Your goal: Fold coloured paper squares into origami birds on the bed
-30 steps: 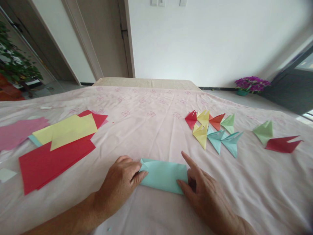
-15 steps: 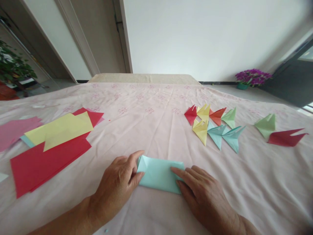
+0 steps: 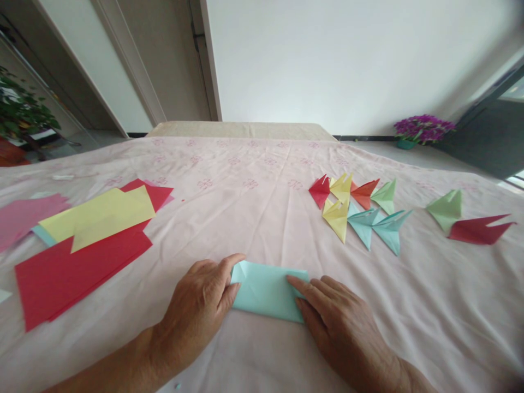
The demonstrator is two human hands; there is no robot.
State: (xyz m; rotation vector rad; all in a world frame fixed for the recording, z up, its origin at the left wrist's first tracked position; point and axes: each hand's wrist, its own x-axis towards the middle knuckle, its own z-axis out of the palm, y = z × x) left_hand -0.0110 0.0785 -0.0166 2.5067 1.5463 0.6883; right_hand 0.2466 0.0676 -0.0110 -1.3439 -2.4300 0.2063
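Note:
A light blue folded paper (image 3: 266, 289) lies flat on the cloth in front of me, with creases near its upper left corner. My left hand (image 3: 202, 297) pinches its left end between thumb and forefinger. On the right end rests my right hand (image 3: 338, 322), its forefinger pressing the top face and its thumb at the side edge. The folded underside of the paper is hidden.
Red sheets (image 3: 82, 273), yellow sheets (image 3: 110, 215) and pink sheets (image 3: 28, 218) lie at the left. Several small folded paper shapes stand at the right, among them a yellow one (image 3: 336, 218) and a red one (image 3: 481, 230). A pale flowered tablecloth (image 3: 245, 207) covers the table.
The flap at the paper's left end lies flatter than before, and my left thumb and forefinger have shifted slightly. My right hand has hardly moved.

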